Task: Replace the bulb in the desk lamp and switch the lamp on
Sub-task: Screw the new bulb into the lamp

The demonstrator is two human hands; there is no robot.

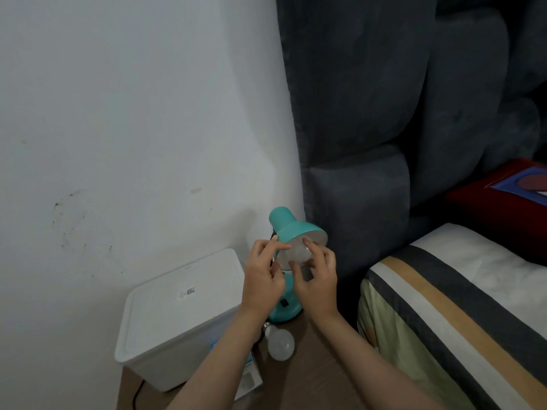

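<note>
A teal desk lamp (288, 224) stands on a brown bedside table (313, 377), its shade tilted toward me. Inside the shade sits a white bulb (297, 253). My right hand (316, 279) has its fingertips around that bulb from the right and below. My left hand (263, 276) holds the shade's left rim, with the thumb and forefinger on its edge. A second white bulb (280, 344) lies loose on the table in front of the lamp's round base (288, 309), which carries a black switch.
A white lidded plastic box (177, 315) stands left of the lamp. A blue and white carton (250, 377) lies under my left forearm. Behind is a white wall; to the right are a dark padded headboard (370, 113) and a bed with striped bedding (458, 306).
</note>
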